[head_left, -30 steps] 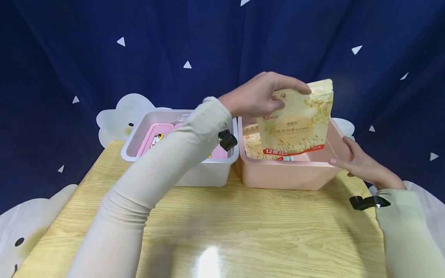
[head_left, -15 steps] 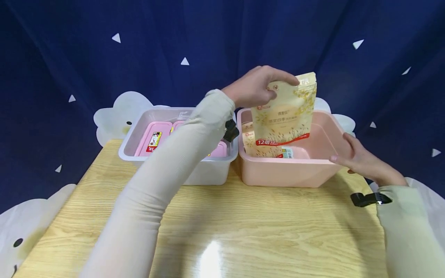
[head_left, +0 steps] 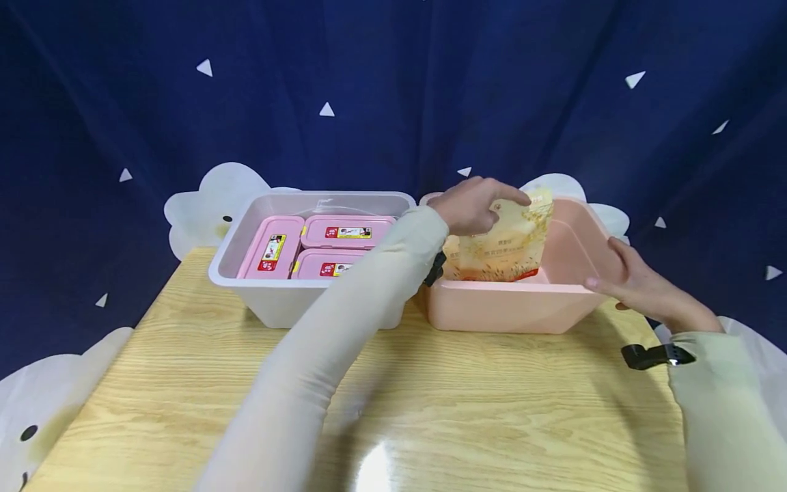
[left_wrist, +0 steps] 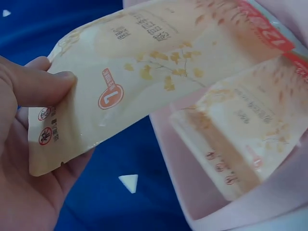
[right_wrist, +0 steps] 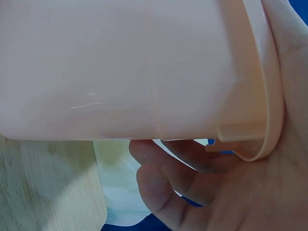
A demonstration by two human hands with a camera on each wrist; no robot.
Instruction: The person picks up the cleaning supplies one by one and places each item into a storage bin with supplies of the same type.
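Note:
My left hand [head_left: 470,206] pinches the top end of a cream stand-up pouch [head_left: 513,239] printed with yellow plants and a red lower band. The pouch's lower part is inside the pink plastic bin [head_left: 498,311], its bottom edge partly hidden by the front rim. Close beside it in the bin is a second, similar pouch [left_wrist: 250,120], seen in the left wrist view. At the bin's right end, my right hand [head_left: 645,287] grips the rim, thumb near the front corner. Curled fingers [right_wrist: 156,185] show past the bin's wall in the right wrist view.
To the left stands a white bin [head_left: 264,301] holding several boxes with pink lids [head_left: 267,229]. Both bins sit side by side at the back of a wooden table [head_left: 492,410]. A dark blue curtain [head_left: 381,61] hangs right behind them.
My left hand first shifted left with the pouch, then lowered it into the pink bin. More of the white bin's lids now show. My right hand stays at the bin's right end.

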